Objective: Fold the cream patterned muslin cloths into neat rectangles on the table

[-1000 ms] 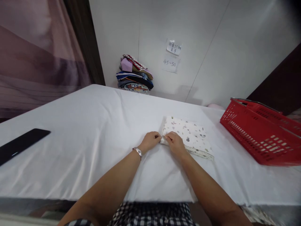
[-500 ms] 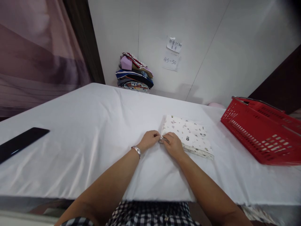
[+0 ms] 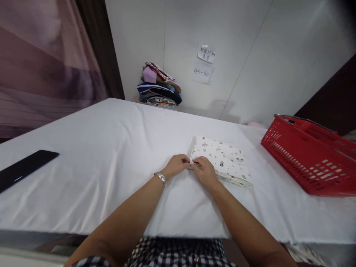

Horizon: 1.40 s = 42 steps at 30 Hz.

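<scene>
While my left hand (image 3: 176, 165) and right hand (image 3: 204, 171) pinch together at the near left corner of the folded white cloth with small printed figures (image 3: 222, 163), the cloth already lies as a flat, squared packet on the white-covered surface (image 3: 97, 155). By my judgement the folding is nearly finished and only this corner needs tidying. Both hands are closed narrowly on the edge. A red plastic basket (image 3: 308, 155) stands well apart to the right.
</scene>
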Each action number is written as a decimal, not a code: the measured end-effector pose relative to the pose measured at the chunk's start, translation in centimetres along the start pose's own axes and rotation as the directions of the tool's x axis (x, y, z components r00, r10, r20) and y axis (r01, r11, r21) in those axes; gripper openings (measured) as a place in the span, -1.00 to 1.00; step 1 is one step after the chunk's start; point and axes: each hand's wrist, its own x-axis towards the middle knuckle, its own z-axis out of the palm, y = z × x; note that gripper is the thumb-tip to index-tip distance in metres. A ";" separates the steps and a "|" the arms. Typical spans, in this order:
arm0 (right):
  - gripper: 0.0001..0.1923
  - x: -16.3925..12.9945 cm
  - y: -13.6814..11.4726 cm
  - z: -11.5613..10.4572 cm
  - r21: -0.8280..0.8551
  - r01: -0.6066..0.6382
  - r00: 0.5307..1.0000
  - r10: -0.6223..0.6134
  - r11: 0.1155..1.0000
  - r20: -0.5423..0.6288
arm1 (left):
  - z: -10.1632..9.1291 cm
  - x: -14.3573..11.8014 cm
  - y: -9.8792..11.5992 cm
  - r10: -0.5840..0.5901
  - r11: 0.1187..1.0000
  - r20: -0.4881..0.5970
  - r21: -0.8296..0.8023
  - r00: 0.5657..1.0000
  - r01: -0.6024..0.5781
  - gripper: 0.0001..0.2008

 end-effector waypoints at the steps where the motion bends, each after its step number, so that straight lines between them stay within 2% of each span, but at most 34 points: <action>1: -0.89 0.0 0.1 0.0 0.004 -0.005 1.000 0.005 1.000 0.001 | 0.0 0.0 0.0 0.001 1.000 0.005 -0.004 1.000 -0.001 -0.86; 16: -0.89 0.2 0.5 -0.1 0.083 -0.010 0.999 0.007 0.996 0.042 | -0.3 -0.3 0.1 -0.005 0.998 0.051 -0.070 0.999 0.008 -0.79; 27: -0.87 0.1 0.6 -0.2 0.111 0.022 0.999 -0.027 0.994 0.047 | -0.2 -0.4 0.4 -0.045 0.998 0.035 -0.043 0.998 0.046 -0.81; 31: -0.84 0.0 0.3 -0.2 0.048 0.082 0.996 -0.083 0.996 0.036 | -0.3 -0.4 0.5 -0.041 0.999 0.042 -0.007 0.998 0.041 -0.83; 37: -0.77 -0.5 0.0 -0.4 -0.141 0.198 0.978 -0.205 0.970 -0.037 | -0.3 -0.5 0.5 -0.032 0.999 0.040 -0.004 0.999 0.032 -0.83; 42: -0.78 -0.8 0.3 -0.4 -0.288 0.271 0.962 -0.267 0.918 0.056 | -0.3 -0.5 0.5 -0.022 1.000 0.039 0.019 0.999 0.021 -0.83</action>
